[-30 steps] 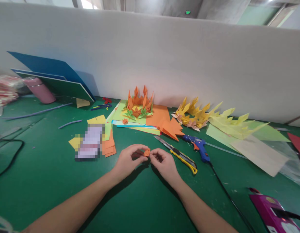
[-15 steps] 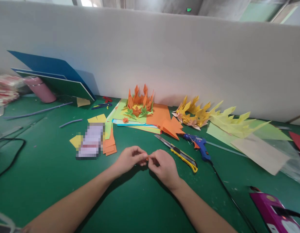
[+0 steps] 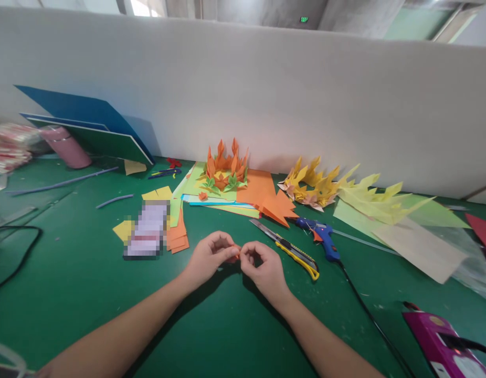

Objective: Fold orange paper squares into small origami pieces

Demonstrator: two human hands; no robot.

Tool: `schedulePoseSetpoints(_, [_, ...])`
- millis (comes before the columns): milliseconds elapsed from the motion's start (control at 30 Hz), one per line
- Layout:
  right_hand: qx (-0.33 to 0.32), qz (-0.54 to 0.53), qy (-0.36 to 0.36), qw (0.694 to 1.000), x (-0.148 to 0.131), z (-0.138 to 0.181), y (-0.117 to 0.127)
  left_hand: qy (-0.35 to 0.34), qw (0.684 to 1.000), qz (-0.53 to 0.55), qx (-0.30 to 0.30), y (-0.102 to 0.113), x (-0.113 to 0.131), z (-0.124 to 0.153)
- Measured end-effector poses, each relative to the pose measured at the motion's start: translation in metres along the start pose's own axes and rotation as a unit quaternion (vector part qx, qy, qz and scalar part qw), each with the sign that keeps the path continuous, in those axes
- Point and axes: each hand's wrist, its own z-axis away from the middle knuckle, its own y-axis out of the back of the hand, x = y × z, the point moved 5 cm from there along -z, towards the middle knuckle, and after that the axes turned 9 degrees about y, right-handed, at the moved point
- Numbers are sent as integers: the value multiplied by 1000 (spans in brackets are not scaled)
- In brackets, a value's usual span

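Observation:
Between my fingertips is a small piece of orange paper [image 3: 237, 253], mostly hidden by the fingers. My left hand [image 3: 212, 257] pinches it from the left, thumb on the near side. From the right, my right hand [image 3: 263, 268] closes thumb and forefinger on its edge. Both hands hover low over the green table. Just right of the right hand lies a utility knife [image 3: 286, 247] with a yellow handle and its blade out. Beyond it rests a blue glue gun [image 3: 321, 236]. Orange paper squares [image 3: 178, 239] lie left of my left hand.
An orange paper crown [image 3: 227, 170] stands on coloured sheets at the back. Yellow paper crowns [image 3: 312, 184] sit to its right. A blurred phone [image 3: 146, 228] lies left. A purple power strip [image 3: 443, 341] is front right, and a pink bottle [image 3: 65, 147] leans on boards.
My fingers have shifted slightly on the orange paper, and a little more of it shows. The right hand's fingers are more rounded. The view has tilted slightly.

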Motion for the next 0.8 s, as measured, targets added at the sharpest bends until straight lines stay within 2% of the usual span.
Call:
schedulePoseSetpoints(133, [-1, -17, -33, 999, 5, -2, 2, -12, 999, -32, 2, 0, -3, -1])
schedulePoseSetpoints(300, [0, -12, -45, 999, 9, -2, 5, 27, 999, -46, 4, 2, -7, -2])
schedulePoseSetpoints(433, [-10, 48, 11, 999, 2, -2, 8, 65, 997, -36, -2, 1, -9, -2])
schedulePoseSetpoints(533, [-31, 105, 70, 992, -4, -3, 9, 90, 995, -15, -28, -1, -11, -3])
schedulePoseSetpoints(800, [-63, 176, 163, 969, -11, -3, 9, 92, 993, -35, -61, -3, -13, -4])
